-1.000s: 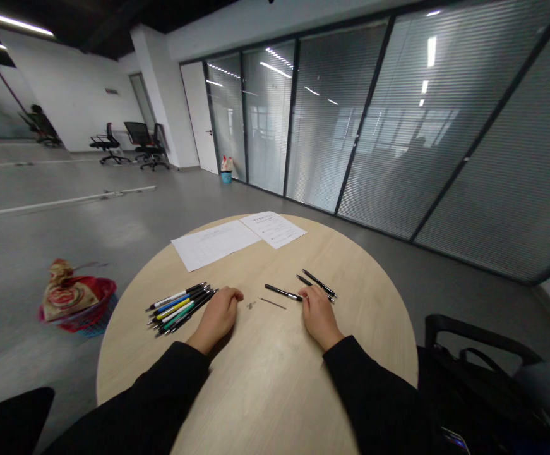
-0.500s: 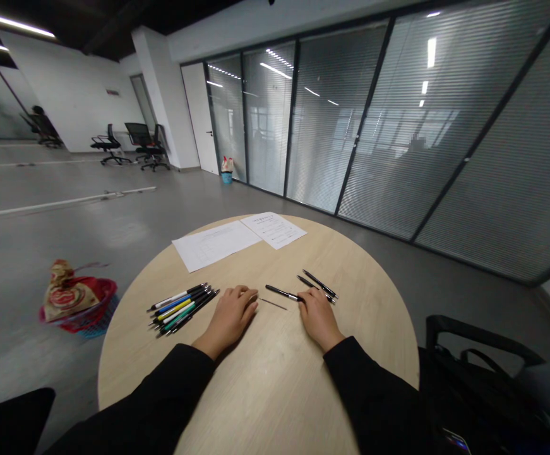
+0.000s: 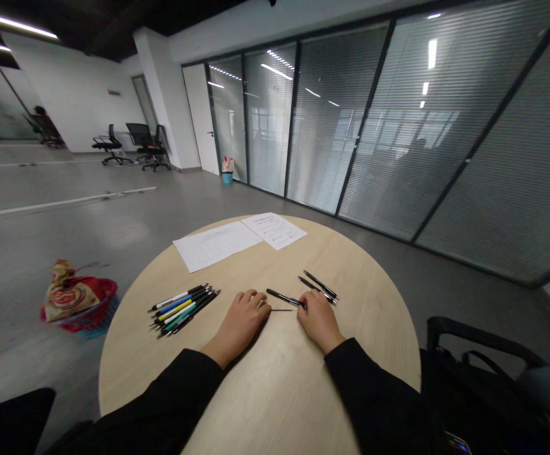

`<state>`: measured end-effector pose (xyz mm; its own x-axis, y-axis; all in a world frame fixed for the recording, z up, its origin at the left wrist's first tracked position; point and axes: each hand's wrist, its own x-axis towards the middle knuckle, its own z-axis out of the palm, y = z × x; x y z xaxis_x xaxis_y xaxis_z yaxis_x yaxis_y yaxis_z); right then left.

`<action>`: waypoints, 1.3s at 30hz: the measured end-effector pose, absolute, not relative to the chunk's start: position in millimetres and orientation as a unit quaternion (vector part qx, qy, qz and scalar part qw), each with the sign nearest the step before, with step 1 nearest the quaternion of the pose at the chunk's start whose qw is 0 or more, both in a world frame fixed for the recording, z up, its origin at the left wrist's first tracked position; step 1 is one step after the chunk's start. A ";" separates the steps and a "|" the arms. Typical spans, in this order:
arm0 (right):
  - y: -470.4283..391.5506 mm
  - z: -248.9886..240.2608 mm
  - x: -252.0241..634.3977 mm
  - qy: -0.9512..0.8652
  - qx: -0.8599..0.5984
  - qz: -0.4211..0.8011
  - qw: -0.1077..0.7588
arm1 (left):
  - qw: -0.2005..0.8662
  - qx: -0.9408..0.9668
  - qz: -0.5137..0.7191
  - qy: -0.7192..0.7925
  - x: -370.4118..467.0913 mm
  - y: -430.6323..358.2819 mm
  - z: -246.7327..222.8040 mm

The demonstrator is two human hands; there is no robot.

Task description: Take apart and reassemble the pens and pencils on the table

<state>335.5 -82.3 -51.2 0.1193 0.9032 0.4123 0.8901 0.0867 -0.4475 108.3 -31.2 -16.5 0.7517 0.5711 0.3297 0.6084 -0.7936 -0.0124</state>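
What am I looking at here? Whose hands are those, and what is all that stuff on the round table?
This picture comes from a camera worn on a person's head, so you look down at that person's own two hands, as if you were them. The black sleeves are their arms. The left hand lies palm down on the round wooden table, its fingertips at a thin ink refill. The right hand touches the end of a black pen. Whether either hand grips anything is hard to tell. Two more black pens lie just behind, a bunch of coloured pens lies to the left, and two sheets of paper lie at the far edge.
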 end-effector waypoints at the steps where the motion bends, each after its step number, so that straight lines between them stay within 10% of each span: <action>1: -82.2 -51.6 335.4 -0.660 -0.678 0.009 0.324 | 0.063 -0.938 -0.153 -0.304 109.4 -32.4 -16.0; 39: -82.7 -45.2 342.1 -0.620 -0.646 0.031 0.444 | 0.000 -0.865 -0.272 -0.422 80.1 -17.6 -10.2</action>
